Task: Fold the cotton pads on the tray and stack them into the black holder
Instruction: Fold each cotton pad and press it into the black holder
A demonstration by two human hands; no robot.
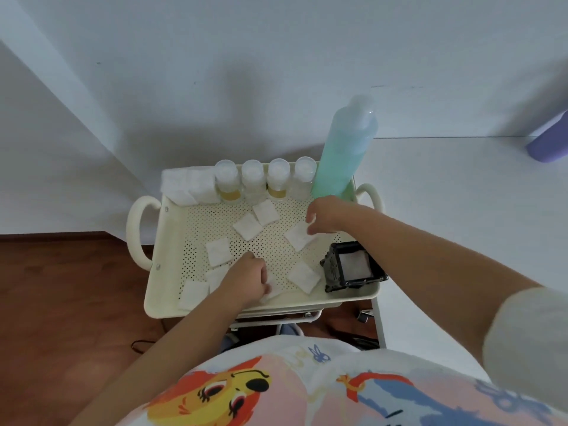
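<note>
Several white square cotton pads lie spread over the cream perforated tray. My left hand rests at the tray's near edge, its fingers closed on one cotton pad that sticks out beneath them. Further back, my right hand hovers with fingers apart, the tips touching another pad. A loose pad lies between my hands. The black holder stands in the tray's near right corner, just under my right forearm, with white pads inside it.
Along the tray's back edge stand a pack of white pads, several small clear bottles and a tall green bottle. A white wall is behind, a white surface to the right, wooden floor to the left.
</note>
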